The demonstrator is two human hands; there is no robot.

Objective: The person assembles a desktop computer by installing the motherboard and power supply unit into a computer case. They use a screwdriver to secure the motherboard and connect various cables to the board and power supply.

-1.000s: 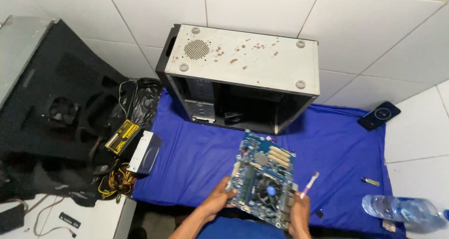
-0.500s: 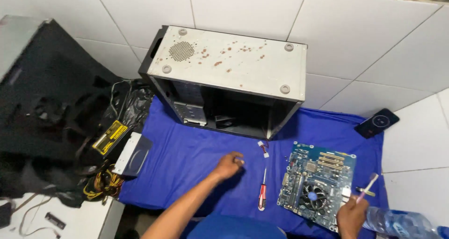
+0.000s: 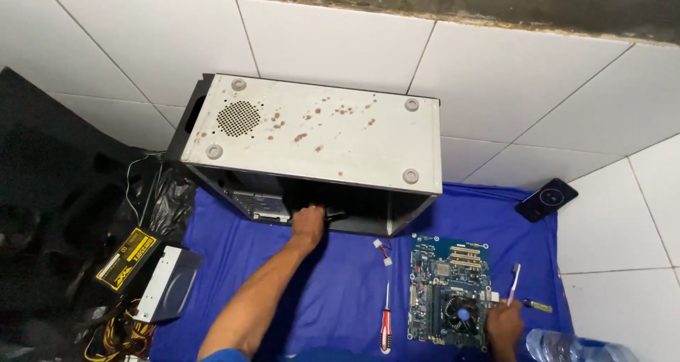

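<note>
An open grey computer case (image 3: 312,132) with rust spots lies on its side on a blue cloth (image 3: 340,291). My left hand (image 3: 309,222) reaches into its opening and touches the lower edge; whether it grips anything is hidden. A blue motherboard (image 3: 450,291) with a fan lies flat on the cloth to the right. My right hand (image 3: 504,325) rests at the board's lower right corner and holds a toothbrush (image 3: 513,283) with a white and purple handle. A red-handled screwdriver (image 3: 386,321) lies between my arms.
A power supply (image 3: 127,258) with yellow cables and a grey drive (image 3: 168,292) lie at the left, beside a black case panel (image 3: 49,192). A phone (image 3: 545,199) lies on the white tiles at right. A plastic bottle (image 3: 574,348) sits at bottom right. A small white connector (image 3: 382,249) lies near the case.
The motherboard went from both hands down onto the cloth at the right. My left hand let go and moved forward into the case opening. The camera view moved closer to the case.
</note>
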